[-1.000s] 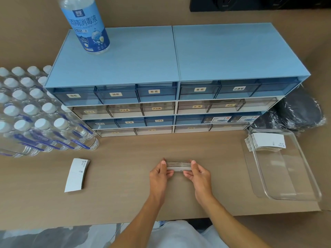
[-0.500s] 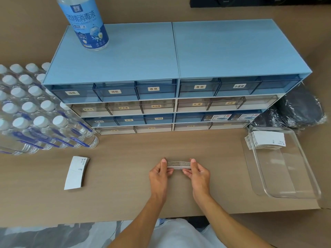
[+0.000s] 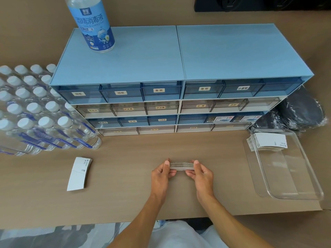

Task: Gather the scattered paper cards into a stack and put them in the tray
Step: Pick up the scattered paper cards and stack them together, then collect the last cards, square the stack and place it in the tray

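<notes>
**Squaring a held stack, mid-table**

Nearest: both forearms reach in from the bottom edge. Left hand (image 3: 161,173) and right hand (image 3: 202,174) each pinch one end of a small stack of cards (image 3: 181,166), thumbs on top, fingers curled under. Stack sits edge-on to the camera, held just above or on the table (image 3: 125,199); cannot tell which. Layered edges look roughly even.

Step in hand, as judged: aligning the gathered cards between the two hands before moving them.

Left of the hands, well apart: a second pile of cards (image 3: 79,174) lies flat on the table, slightly fanned, untouched.

Right, near the table edge: clear tray (image 3: 304,194). A batch of cards (image 3: 268,143) already lies at its far end, overhanging the left wall a little. Near half of the tray is bare.

Further back: shrink-wrapped water bottles (image 3: 35,113) at left, blue drawer unit (image 3: 179,59) across the middle with a disinfectant bottle (image 3: 93,24) on top, dark wrapped bundle (image 3: 300,111) behind the tray.

Next move, as judged: carry the held stack right and lay it in the tray's bare half without letting it splay. Left pile remains to be collected.
</notes>
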Tool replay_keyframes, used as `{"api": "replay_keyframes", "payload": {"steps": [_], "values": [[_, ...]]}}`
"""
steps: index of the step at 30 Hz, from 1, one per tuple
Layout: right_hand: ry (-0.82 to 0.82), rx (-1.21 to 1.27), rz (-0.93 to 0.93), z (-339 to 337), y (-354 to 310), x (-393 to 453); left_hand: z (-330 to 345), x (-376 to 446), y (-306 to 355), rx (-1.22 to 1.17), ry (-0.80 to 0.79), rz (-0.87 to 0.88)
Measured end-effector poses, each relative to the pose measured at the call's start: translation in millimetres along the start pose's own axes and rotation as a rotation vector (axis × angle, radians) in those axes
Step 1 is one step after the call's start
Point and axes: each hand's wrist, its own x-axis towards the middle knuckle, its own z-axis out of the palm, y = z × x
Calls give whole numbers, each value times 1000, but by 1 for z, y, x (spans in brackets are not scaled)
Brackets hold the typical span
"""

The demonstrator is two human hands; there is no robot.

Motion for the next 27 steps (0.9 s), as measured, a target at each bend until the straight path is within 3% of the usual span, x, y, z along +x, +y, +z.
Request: {"api": "replay_keyframes", "payload": {"steps": [7,11,18,27], "values": [[-18,3,21,-2,-1,4,-2,-7,12,38,-39,-23],[-159,-16,42,4,-11,9,-14,-17,20,67,-50,11],[-589,-220,-4,34,-33,9,-41,-38,46,15,193,113],[-771,-404,-4,69,-21,-6,-72,-70,32,15,649,-45]]}}
